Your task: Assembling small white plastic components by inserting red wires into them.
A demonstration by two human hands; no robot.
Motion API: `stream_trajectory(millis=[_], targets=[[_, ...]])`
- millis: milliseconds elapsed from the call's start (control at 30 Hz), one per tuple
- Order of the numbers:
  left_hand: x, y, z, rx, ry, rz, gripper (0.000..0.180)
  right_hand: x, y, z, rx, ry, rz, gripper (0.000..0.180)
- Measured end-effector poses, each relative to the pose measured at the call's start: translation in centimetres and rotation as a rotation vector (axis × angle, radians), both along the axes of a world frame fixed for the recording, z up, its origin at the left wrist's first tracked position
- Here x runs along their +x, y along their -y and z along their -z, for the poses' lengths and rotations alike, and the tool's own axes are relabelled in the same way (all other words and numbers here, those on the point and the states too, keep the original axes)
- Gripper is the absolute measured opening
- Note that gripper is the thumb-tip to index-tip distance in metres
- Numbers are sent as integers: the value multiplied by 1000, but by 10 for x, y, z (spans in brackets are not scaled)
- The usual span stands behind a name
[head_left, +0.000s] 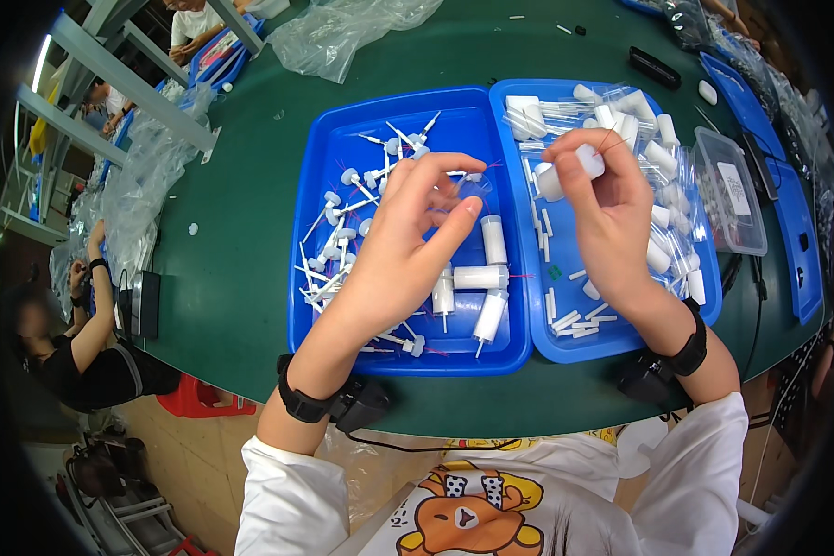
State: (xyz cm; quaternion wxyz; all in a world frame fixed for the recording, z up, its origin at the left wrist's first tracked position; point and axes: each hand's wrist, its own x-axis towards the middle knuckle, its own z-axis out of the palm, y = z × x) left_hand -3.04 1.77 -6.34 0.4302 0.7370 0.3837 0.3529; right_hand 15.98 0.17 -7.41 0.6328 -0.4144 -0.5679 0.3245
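Observation:
My left hand (403, 227) is over the left blue tray (317, 153). Its thumb and index finger curl around a small clear plastic piece (475, 185), whose exact shape is hard to make out. Over the right blue tray (549, 341), my right hand (613, 208) pinches a white cylinder (587, 160) between thumb and fingers. Below my left hand lie several white cylinders in clear sleeves (494, 239), some with thin white stems. White stemmed parts with round discs (332, 250) and fine red wires fill the left side of that tray.
White cylinders, clear tubes and short white sticks (579, 326) lie in the right tray. A clear plastic box (730, 190) stands beside it, near a black case (654, 67). Plastic bags (343, 37) lie at the far edge. Another person (88, 343) sits at the left.

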Motion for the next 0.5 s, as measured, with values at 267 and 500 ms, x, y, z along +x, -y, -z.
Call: stream_trajectory(millis=[267,500], targets=[[1,4,-11,-216,55,118,30,-4,2,-1,49,-129,-224,26],[1,5,-7,-65,-91,39,35,-6,2,1,68,-75,-334,29]])
